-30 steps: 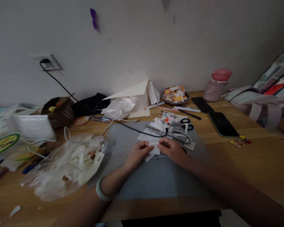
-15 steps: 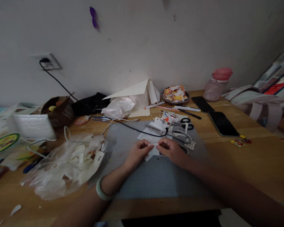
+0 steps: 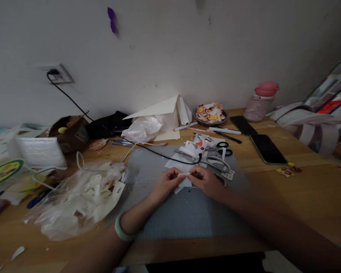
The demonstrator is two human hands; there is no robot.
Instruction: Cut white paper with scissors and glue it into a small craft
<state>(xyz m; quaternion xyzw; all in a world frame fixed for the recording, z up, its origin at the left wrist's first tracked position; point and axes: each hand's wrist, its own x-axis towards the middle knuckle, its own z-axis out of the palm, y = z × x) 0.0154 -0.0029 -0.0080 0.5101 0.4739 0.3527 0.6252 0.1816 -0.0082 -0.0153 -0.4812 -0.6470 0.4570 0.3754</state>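
Observation:
Both hands meet over a grey cutting mat (image 3: 182,216). Between their fingertips is a small white piece of paper (image 3: 184,174), seen nearly edge-on. My left hand (image 3: 169,182) pinches its left end, and my right hand (image 3: 206,182) pinches the right end. Under the fingers lies another white paper piece (image 3: 183,185) on the mat. Just beyond the hands are grey-handled scissors (image 3: 220,163), black-handled scissors (image 3: 226,148) and a white device with an orange mark and a small red light (image 3: 203,141). A black cable runs to this device.
On the left lies a clear plastic bag (image 3: 82,212) of paper scraps. At the back stands a bowl of cutouts (image 3: 210,113), with markers (image 3: 225,130) before it. Two phones (image 3: 268,148) and a pink bottle (image 3: 260,102) are on the right.
The small white paper between my fingertips has tilted or folded and now shows as a narrower strip. Both hands stay in nearly the same place.

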